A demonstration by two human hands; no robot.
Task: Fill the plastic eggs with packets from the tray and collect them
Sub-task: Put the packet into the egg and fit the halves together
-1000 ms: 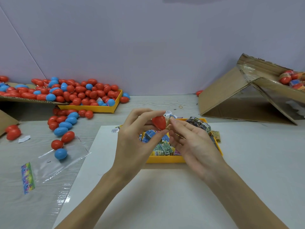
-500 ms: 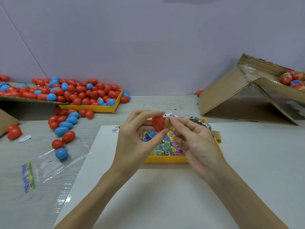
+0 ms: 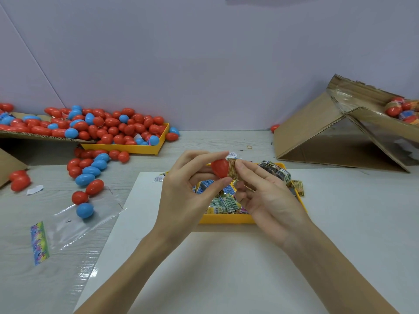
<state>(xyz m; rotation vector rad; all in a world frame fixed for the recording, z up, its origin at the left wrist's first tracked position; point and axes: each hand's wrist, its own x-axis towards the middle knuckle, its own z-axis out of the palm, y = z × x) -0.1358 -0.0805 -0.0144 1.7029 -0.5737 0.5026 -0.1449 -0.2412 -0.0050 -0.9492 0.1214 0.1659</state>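
The left hand [image 3: 188, 191] pinched a red egg half [image 3: 219, 168] between thumb and fingertips, raised over the far edge of the yellow tray [image 3: 226, 219] of packets [image 3: 223, 201], which sat on a white sheet [image 3: 204, 268] at the middle of the desk [image 3: 204, 141]. The right hand [image 3: 269, 196] pinched a small tan packet [image 3: 232, 168] at its fingertips and held it against the open side of that half, touching it; whether any of the packet sat inside the shell could not be told. The likeliest trouble from there was the packet buckling or catching on the rim, because it looked about as wide as the opening and was held only by its edge; a harder push could have twisted the smooth half out of the light pinch and dropped it into the tray. A corner left sticking out would probably have kept the egg from closing. The second half was not plainly visible, perhaps tucked in a palm, and could have slipped loose during the push. Loose red and blue eggs [image 3: 90, 175] lay on the desk to the left, near a second yellow tray [image 3: 127, 147] heaped with more, and an open cardboard box [image 3: 317, 132] on the far right held finished ones. Compared with a second before, the packet had come out from behind the fingers and up beside the egg half, both hands had risen slightly, and the rest of the desk was unchanged
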